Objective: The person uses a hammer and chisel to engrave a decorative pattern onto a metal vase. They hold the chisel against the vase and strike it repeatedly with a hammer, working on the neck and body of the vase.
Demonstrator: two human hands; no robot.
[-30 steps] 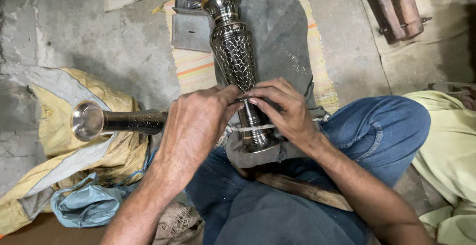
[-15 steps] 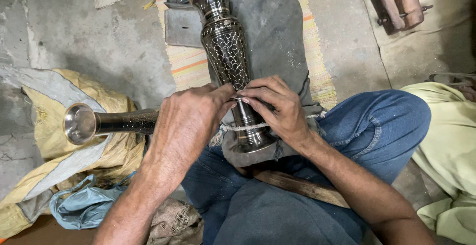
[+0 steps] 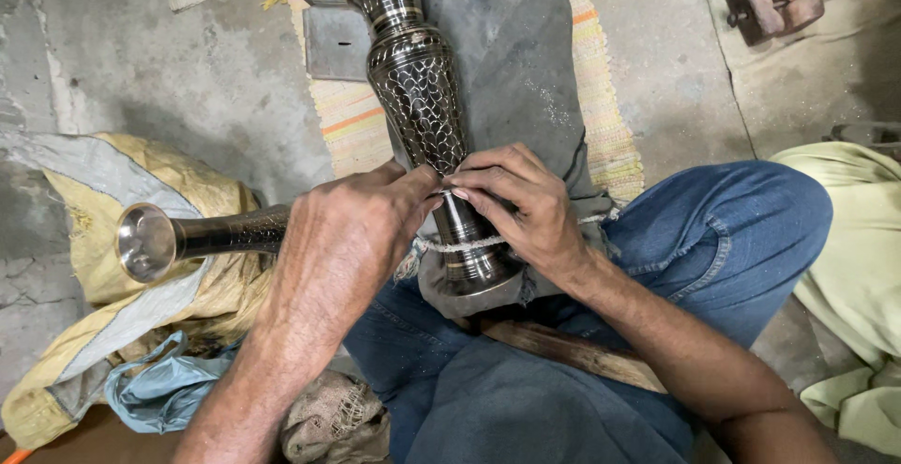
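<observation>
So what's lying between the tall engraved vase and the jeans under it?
In the head view, a grey cloth lies under the vase, draped over the jeans, with a thin cord round the vase's base.

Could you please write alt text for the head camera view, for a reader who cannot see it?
A seated person's left hand and right hand meet on a dark engraved metal vase lying on a grey cloth across their lap, tied with white cord. A second vase lies on yellow sacking to the left.
</observation>
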